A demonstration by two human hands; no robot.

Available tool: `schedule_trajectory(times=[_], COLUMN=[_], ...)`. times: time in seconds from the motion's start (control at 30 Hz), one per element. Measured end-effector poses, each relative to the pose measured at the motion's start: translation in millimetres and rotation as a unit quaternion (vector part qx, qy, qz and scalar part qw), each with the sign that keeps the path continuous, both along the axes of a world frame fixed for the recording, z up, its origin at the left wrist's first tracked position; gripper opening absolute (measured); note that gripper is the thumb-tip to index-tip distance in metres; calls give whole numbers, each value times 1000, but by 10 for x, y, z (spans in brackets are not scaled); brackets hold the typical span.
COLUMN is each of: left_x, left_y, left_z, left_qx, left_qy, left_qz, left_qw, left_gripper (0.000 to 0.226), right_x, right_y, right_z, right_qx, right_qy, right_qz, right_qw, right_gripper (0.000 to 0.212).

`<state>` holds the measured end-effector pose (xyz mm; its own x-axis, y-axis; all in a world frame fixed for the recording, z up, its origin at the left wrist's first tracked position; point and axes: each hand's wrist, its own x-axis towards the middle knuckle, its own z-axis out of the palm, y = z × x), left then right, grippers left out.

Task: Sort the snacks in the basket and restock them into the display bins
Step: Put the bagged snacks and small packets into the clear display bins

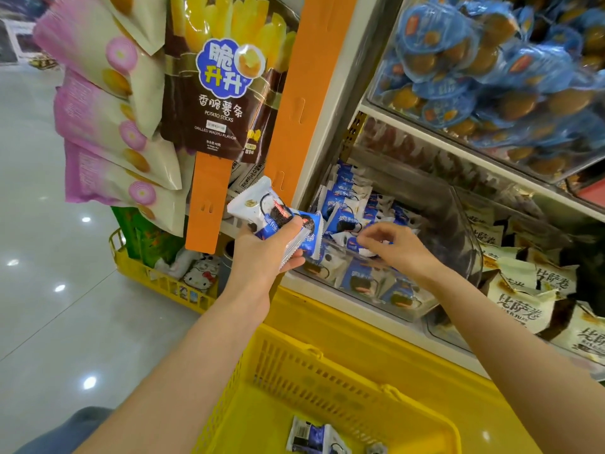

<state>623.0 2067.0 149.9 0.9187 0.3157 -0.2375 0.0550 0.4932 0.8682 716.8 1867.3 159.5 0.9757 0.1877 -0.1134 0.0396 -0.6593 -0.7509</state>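
**A:** Where are the snacks at this moment?

**B:** The left hand (262, 257) is just at 7 o'clock from the middle of the view. Its grip holds a small bundle of blue and white plastic snack packets (262, 208), with the thumb over them and the fingers below.

**A:** And the other hand?

**B:** The right hand (396, 247) is at 3 o'clock from the left one, above the front edge of the clear plastic display bin (455, 221). Its fingers are curled down and touch the same kind of packets lying in this bin (347, 191). Whether this grip pinches one packet or only touches it, I cannot tell.

**A:** Where is the basket?

**B:** The yellow plastic basket (327, 365) is at 6 o'clock, under both forearms. A few blue and white packets (311, 435) lie on its bottom.

**A:** What is around?

**B:** At 4 o'clock, the next bin has cream and black packets (520, 306). At 1 o'clock, an upper bin has round blue packs (458, 70). At 11 o'clock hangs a brown bag of potato sticks (209, 109), and below it an orange strip (208, 204).
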Motion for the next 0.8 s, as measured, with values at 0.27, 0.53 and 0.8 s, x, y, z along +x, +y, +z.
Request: schedule_trajectory(times=[0.27, 0.53, 0.8], left_x=[-3, 7, 2], left_y=[-29, -58, -49], left_z=[0, 14, 18], left_qx=[21, -10, -49], left_qy=[8, 23, 5], left_qz=[-25, -88, -114], left_qw=[999, 996, 992], left_gripper=[50, 38, 39], right_x=[164, 343, -426], right_y=[132, 322, 437], right_z=[85, -94, 126], right_qx=[-24, -166, 80], right_qy=[-142, -215, -126], right_qz=[76, 131, 78], right_qw=[987, 953, 986], right_gripper=[42, 24, 23])
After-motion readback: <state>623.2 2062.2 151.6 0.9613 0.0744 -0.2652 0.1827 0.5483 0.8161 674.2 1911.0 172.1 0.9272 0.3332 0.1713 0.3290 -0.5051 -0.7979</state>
